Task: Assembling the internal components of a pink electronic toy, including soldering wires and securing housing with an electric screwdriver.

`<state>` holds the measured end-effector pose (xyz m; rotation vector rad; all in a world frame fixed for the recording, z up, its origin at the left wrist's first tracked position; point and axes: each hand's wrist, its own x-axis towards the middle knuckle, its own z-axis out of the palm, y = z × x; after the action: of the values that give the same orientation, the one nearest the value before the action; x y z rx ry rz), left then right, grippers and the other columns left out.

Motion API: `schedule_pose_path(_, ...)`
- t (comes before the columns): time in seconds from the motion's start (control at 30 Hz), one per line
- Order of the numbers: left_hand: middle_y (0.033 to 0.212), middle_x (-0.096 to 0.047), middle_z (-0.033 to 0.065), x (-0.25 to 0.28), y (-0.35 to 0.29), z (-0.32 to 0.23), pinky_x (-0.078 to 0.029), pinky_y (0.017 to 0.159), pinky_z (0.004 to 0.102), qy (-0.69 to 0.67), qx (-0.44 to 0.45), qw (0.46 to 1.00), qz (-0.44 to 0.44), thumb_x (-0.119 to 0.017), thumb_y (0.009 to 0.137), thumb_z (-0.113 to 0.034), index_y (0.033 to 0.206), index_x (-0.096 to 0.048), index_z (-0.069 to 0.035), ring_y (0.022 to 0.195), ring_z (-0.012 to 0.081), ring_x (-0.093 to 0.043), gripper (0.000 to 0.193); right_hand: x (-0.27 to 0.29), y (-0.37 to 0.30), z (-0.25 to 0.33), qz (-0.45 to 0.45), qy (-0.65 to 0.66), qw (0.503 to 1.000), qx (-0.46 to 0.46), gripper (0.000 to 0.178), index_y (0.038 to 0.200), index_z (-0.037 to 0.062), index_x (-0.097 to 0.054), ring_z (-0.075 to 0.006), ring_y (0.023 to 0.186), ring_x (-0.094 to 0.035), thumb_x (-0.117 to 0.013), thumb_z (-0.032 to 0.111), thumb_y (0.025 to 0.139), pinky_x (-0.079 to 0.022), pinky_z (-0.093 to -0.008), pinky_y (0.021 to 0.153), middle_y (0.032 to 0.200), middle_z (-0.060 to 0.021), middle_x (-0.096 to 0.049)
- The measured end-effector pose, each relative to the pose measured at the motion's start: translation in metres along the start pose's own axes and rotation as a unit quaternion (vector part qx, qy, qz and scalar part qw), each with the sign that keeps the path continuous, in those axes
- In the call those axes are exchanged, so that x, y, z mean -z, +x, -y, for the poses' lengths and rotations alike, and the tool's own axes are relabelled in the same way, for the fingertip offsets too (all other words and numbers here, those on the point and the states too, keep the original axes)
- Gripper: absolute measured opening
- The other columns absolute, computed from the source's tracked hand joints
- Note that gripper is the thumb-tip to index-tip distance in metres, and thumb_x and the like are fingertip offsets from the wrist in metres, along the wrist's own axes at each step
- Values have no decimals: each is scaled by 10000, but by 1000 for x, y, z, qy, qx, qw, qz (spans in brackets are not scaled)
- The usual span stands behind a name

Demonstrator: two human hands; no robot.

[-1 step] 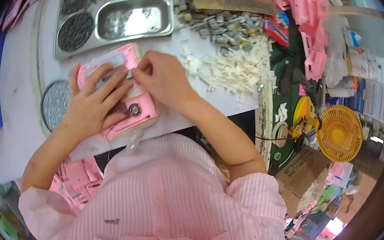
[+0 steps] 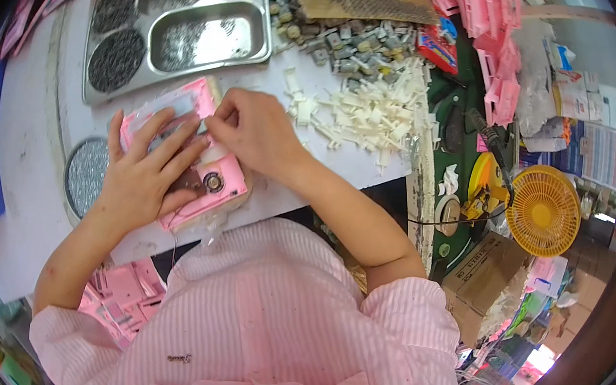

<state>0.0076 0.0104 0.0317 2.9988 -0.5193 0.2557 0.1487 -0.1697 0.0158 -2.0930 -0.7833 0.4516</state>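
A pink plastic casing [image 2: 231, 180] lies on the white tabletop, slanting away from me, with a round dark part [image 2: 212, 182] set in its near right end. Across its left side rests my left hand [image 2: 140, 172], fingers spread and thumb near the round part. My right hand [image 2: 257, 134] is over the casing's right edge, thumb and fingertips pinched together and curled inward. Whatever is between those fingertips is hidden. Beneath my left fingers a pale, clear-looking part shows in the casing; most of it is covered.
Beyond the casing stands a steel compartment tray [image 2: 255, 55] of small dark parts. A round dish of small metal pieces [image 2: 85, 177] is to the left. White plastic parts [image 2: 375, 112] and small metal blocks [image 2: 357, 45] are heaped at right. A yellow basket [image 2: 544, 212] sits farther right.
The view has shifted slightly. Both hands keep nearly the same place and pose on the casing.
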Motion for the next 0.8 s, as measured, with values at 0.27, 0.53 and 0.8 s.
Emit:
schedule_pose_path(0.27,1603,-357,-41,11,-14,30,-24,1170,704,21,-42,992,117,-548,754,-702,1510,-450,-255,1522,275,-223,884,176,79,-69,-232,48,970,53,242,997,27,-722,-198,816,-686,-742,209,839,-537,-323,740,884,-120,-722)
schedule_pose_path(0.53,1583,-389,-4,13,-14,37,-18,1163,716,15,-65,989,130,-566,765,-695,1460,-507,-223,1514,306,-233,842,361,201,-167,-319,-540,738,-249,575,1171,20,-650,-340,1011,-716,-593,528,907,-567,-474,837,1091,-171,-733)
schedule_pose_path(0.8,1582,-393,6,10,-16,39,-46,1162,716,60,-105,986,116,-483,830,-717,1451,-513,-218,1501,325,-256,797,421,188,-185,-309,-583,724,-201,275,1075,82,-717,-340,1025,-715,-552,241,923,-575,-462,843,1075,-176,-735)
